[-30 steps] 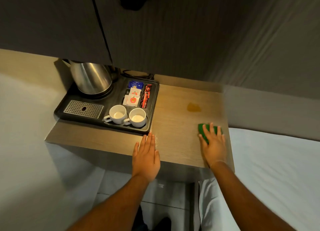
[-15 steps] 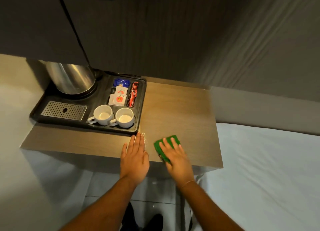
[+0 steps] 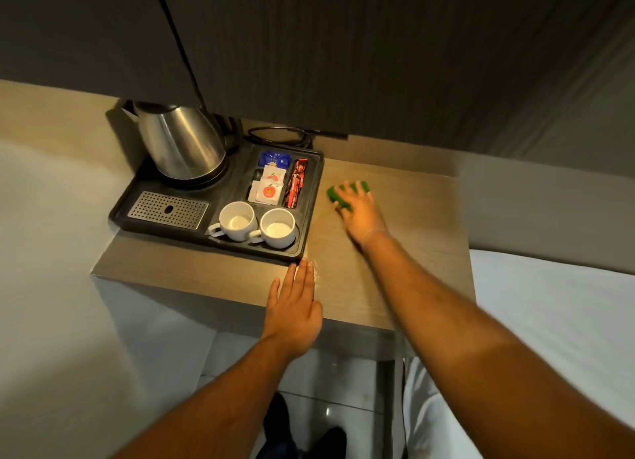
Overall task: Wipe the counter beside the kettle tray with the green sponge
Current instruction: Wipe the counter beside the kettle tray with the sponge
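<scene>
The green sponge [image 3: 335,194] lies flat on the wooden counter [image 3: 412,218], close to the right side of the black kettle tray [image 3: 311,214]. My right hand [image 3: 360,211] presses down on the sponge with spread fingers and covers most of it. My left hand [image 3: 295,307] rests flat on the counter's front edge, fingers together, its fingertips near the tray's front right corner, holding nothing.
On the tray stand a steel kettle [image 3: 182,145], two white cups [image 3: 257,224] and several sachets [image 3: 271,183]. A black cord [image 3: 278,135] runs behind the tray. Dark cabinets [image 3: 309,46] hang low above. A white bed [image 3: 549,321] lies to the right.
My right hand slid the sponge from the counter's right side to the front edge, then back and away to beside the tray. The brown stain on the counter no longer shows. My left hand stayed put.
</scene>
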Motion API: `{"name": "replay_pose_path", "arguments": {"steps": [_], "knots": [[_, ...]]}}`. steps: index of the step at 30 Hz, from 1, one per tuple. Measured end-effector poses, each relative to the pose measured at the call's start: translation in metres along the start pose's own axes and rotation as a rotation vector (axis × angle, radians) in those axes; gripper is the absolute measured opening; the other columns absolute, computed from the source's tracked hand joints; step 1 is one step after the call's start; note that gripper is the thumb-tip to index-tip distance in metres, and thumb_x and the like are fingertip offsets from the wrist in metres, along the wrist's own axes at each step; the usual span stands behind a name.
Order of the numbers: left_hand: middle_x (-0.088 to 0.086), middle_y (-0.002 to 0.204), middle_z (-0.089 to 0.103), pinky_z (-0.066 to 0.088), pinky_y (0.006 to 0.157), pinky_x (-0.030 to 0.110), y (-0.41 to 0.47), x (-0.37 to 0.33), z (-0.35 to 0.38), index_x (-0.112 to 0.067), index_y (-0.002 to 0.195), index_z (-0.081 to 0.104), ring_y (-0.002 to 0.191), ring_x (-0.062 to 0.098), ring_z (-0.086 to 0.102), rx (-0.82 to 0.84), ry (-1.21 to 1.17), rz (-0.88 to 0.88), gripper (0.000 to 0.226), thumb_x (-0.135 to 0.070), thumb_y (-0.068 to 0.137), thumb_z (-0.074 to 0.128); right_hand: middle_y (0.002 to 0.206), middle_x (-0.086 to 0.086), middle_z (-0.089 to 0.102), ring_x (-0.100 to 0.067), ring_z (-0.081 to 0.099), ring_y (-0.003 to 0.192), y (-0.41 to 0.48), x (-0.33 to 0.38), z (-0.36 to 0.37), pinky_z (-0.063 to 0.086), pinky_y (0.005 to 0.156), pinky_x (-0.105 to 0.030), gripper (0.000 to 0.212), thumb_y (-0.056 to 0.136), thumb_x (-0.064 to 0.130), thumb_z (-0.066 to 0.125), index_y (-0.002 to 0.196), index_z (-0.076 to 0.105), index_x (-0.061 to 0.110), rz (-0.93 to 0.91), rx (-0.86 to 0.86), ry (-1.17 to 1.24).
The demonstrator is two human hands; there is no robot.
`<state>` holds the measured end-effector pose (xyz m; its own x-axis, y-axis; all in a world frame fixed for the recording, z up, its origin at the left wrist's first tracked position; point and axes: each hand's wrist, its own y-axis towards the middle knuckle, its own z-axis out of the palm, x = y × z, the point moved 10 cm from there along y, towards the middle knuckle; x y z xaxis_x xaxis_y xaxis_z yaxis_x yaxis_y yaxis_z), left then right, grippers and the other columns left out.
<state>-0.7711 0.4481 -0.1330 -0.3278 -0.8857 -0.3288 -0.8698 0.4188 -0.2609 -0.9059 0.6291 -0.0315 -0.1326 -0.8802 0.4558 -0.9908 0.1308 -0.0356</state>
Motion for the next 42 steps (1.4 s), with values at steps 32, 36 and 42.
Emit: {"name": "replay_pose_path", "arguments": {"steps": [32, 36, 42], "knots": [[0.004, 0.179, -0.022, -0.001, 0.133, 0.055, -0.001, 0.001, -0.002, -0.013, 0.169, -0.016, 0.166, 0.020, -0.017, -0.010, -0.046, 0.022, 0.101, -0.041, 0.085, 0.033, 0.180, -0.003, 0.025, -0.027, 0.017, 0.168, -0.186, 0.013, 0.068, 0.018, 0.136, -0.049, 0.079, 0.099, 0.009, 0.058, 0.171, 0.028, 0.022, -0.085, 0.048, -0.088], [0.005, 0.180, -0.019, -0.001, 0.131, 0.056, 0.001, 0.004, 0.003, -0.013, 0.169, -0.015, 0.167, 0.023, -0.015, -0.035, -0.021, 0.047, 0.101, -0.047, 0.085, 0.031, 0.179, -0.004, 0.025, -0.030, 0.019, 0.167, -0.173, -0.062, 0.023, 0.017, 0.136, -0.051, 0.080, 0.098, 0.006, 0.062, 0.169, 0.031, 0.026, 0.150, -0.090, -0.136], [-0.002, 0.179, -0.026, -0.010, 0.128, 0.052, 0.001, 0.005, 0.004, -0.020, 0.168, -0.019, 0.157, 0.012, -0.030, -0.026, -0.057, 0.061, 0.101, -0.051, 0.083, 0.025, 0.182, -0.008, 0.013, -0.033, 0.008, 0.169, -0.054, -0.168, -0.054, 0.009, 0.137, -0.048, 0.070, 0.108, 0.006, 0.043, 0.173, 0.020, 0.019, 0.450, -0.141, -0.166]]}}
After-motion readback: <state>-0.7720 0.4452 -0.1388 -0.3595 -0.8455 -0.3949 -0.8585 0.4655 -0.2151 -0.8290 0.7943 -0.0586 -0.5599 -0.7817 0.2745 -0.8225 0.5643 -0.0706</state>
